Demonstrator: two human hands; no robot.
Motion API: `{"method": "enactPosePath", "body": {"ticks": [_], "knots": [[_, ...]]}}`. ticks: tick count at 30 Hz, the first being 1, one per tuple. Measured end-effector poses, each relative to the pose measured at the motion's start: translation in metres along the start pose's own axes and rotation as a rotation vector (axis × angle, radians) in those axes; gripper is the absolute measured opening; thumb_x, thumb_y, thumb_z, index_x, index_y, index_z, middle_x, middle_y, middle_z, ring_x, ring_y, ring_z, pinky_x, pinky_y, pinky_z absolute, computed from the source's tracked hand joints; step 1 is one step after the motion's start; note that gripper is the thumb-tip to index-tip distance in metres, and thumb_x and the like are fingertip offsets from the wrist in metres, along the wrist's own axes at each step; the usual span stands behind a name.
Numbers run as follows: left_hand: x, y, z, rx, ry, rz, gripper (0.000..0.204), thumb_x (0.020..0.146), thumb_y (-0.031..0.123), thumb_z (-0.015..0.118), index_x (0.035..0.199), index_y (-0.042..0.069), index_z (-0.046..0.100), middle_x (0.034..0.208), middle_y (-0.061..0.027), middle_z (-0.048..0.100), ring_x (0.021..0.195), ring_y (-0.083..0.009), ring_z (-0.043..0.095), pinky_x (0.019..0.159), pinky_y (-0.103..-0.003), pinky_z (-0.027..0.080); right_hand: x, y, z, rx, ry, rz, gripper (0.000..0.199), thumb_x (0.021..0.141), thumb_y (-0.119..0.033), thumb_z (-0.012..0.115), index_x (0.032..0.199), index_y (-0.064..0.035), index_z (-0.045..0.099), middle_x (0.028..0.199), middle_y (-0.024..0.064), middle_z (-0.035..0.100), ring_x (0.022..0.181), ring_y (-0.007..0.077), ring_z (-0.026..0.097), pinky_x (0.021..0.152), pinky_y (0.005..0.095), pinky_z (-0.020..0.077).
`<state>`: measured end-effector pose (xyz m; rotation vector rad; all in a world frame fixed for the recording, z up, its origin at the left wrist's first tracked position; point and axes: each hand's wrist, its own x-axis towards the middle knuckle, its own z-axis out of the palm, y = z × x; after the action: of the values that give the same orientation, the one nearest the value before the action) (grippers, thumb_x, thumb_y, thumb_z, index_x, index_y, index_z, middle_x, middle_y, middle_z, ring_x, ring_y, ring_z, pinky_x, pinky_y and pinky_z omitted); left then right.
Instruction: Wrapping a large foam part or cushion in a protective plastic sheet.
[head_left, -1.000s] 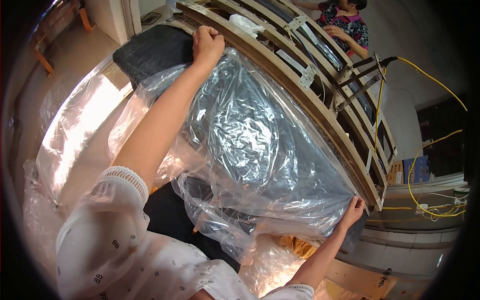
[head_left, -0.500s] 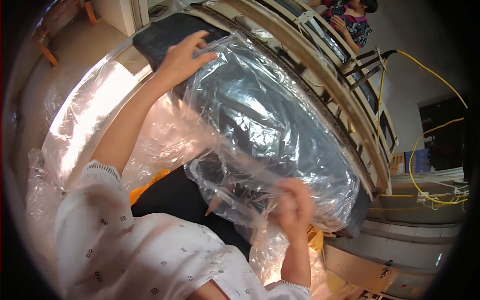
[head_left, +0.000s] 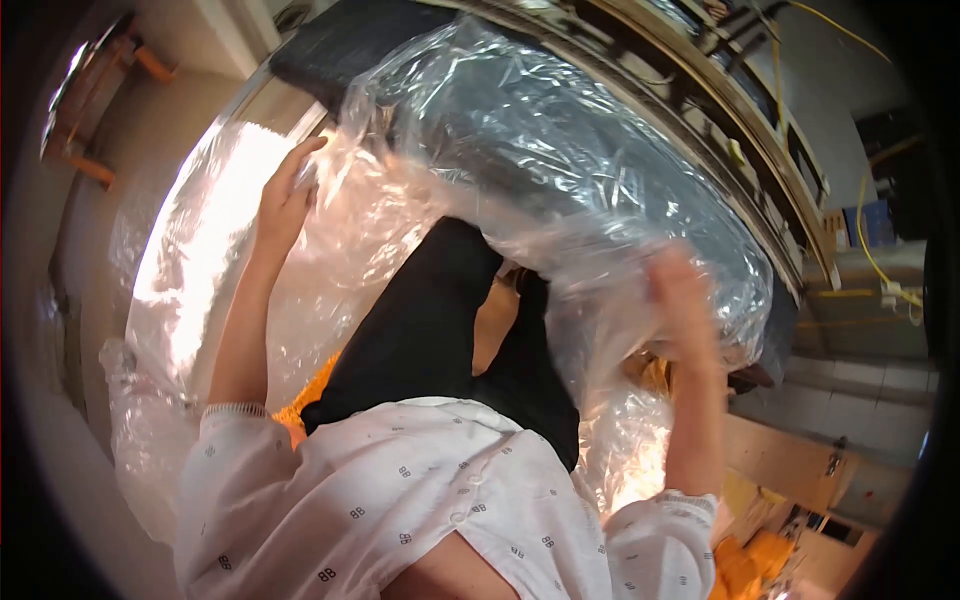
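Note:
A large clear plastic bag (head_left: 560, 150) covers a long dark cushion (head_left: 350, 40) that leans against a wooden slatted frame (head_left: 720, 130). My left hand (head_left: 285, 195) grips a fold of the plastic at the bag's left side. My right hand (head_left: 685, 300) is blurred and grips the plastic at the bag's lower right edge. More loose plastic sheet (head_left: 180, 290) spreads to the left over the floor. My black trousers (head_left: 440, 330) show below the bag.
A wooden stool (head_left: 95, 110) stands at the far left. Yellow cables (head_left: 870, 250) run along the right wall. Wooden boards (head_left: 790, 460) and orange items (head_left: 750, 565) lie at the lower right.
Both hands have come down from the top of the cushion. My left hand dropped to the bag's left side and my right hand moved right along the lower edge, pulling plastic.

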<state>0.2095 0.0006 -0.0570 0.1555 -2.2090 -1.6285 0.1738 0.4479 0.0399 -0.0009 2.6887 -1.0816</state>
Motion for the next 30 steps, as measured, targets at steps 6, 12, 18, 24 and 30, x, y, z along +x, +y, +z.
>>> {"method": "enactPosePath", "body": {"ticks": [6,12,18,24,30], "knots": [[-0.066,0.105,0.051,-0.41,-0.888,0.286,0.048,0.075,-0.005,0.051,0.122,0.006,0.054,0.106,-0.0113,0.062,0.081,-0.0214,0.063,0.065,-0.032,0.051,-0.037,0.062,-0.217,-0.262,1.378,-0.226,0.034,0.09,-0.018,0.051,0.121,-0.0019,0.048,0.118,0.0105,0.045,0.104,0.0178,0.049,0.088,0.0307,0.0414],[-0.103,0.149,0.126,-0.231,-1.258,0.488,0.051,0.077,-0.001,0.054,0.125,0.016,0.052,0.094,-0.007,0.06,0.091,-0.0262,0.057,0.079,-0.037,0.045,-0.06,-0.006,-0.08,0.47,0.277,-0.259,0.038,0.091,-0.025,0.051,0.121,-0.002,0.05,0.116,0.0085,0.054,0.099,0.0154,0.054,0.081,0.0276,0.0446],[-0.134,0.149,0.179,-0.236,-1.377,0.463,0.05,0.085,0.017,0.056,0.133,0.014,0.042,0.11,-0.011,0.057,0.096,-0.0272,0.056,0.08,-0.038,0.046,-0.029,-0.029,-0.005,0.78,-0.015,-0.238,0.03,0.091,-0.016,0.048,0.117,-0.0014,0.051,0.094,0.005,0.057,0.078,0.0105,0.054,0.066,0.0227,0.044],[-0.058,0.186,0.167,-0.06,-0.889,0.684,0.039,0.076,0.027,0.069,0.108,0.007,0.059,0.081,-0.0058,0.063,0.067,-0.0217,0.059,0.059,-0.032,0.048,-0.047,-0.017,-0.006,0.448,0.126,-0.365,0.013,0.088,-0.004,0.046,0.099,-0.0008,0.053,0.064,0.0054,0.052,0.06,0.0098,0.053,0.057,0.0249,0.043],[0.02,0.222,0.235,0.203,-0.593,1.06,0.021,0.069,0.008,0.071,0.088,0.006,0.063,0.078,-0.0025,0.057,0.068,-0.0158,0.056,0.057,-0.028,0.043,-0.045,-0.004,-0.005,0.383,0.159,-0.441,0.017,0.085,-0.006,0.052,0.102,-0.0017,0.052,0.067,0.0133,0.055,0.057,0.0244,0.055,0.056,0.0297,0.0436]]}}
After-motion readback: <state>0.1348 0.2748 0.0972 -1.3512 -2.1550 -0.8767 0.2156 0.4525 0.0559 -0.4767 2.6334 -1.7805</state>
